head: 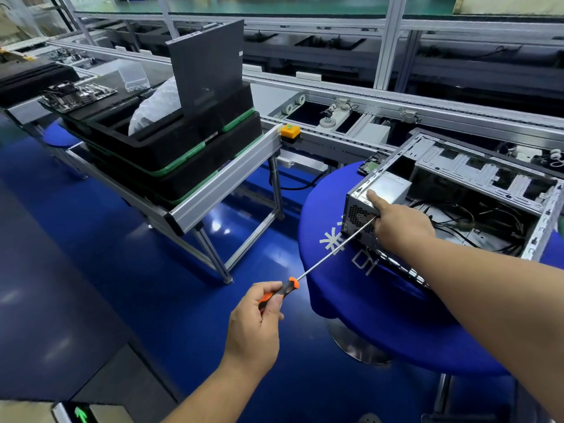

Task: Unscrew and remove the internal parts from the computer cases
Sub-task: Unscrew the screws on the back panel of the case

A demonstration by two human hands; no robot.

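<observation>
On the blue-clothed round table (351,300), an open metal computer case (457,206) is steadied by the right hand (399,227), forefinger extended along its rim. A long-shafted, orange-handled screwdriver (320,261) is pinched by the left hand (253,328).

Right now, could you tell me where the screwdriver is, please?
In the head view, low centre: the left hand grips the screwdriver by its orange handle, its shaft angling up-right to the computer case rear, beside the right hand.
</observation>
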